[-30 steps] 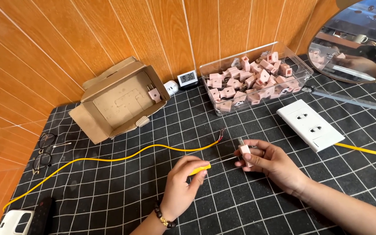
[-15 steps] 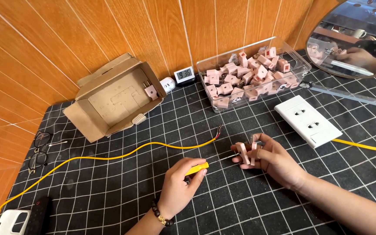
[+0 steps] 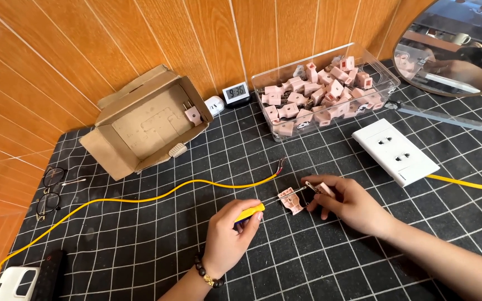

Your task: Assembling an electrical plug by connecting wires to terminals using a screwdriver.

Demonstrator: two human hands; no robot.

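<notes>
Covering the worktop (image 3: pixel 364 267) under both hands is a black mat ruled with a white grid. Beyond the left hand (image 3: pixel 227 239) an open cardboard box (image 3: pixel 146 131) lies tipped on its side; beyond the right hand (image 3: pixel 352 203) a clear plastic bin (image 3: pixel 383 83) holds a heap of blocky pink plug parts. A flat white socket plate (image 3: pixel 394 150) rests just past the right hand. A thin yellow wire (image 3: pixel 140 199) runs from the far left toward the hands, its bare tip pointing up and right. The left hand is closed around a yellow-handled screwdriver (image 3: pixel 249 212), long axis pointing right at a pink plug half (image 3: pixel 291 200) lying on the mat between the hands. The right hand pinches another pink plug piece (image 3: pixel 320 188).
</notes>
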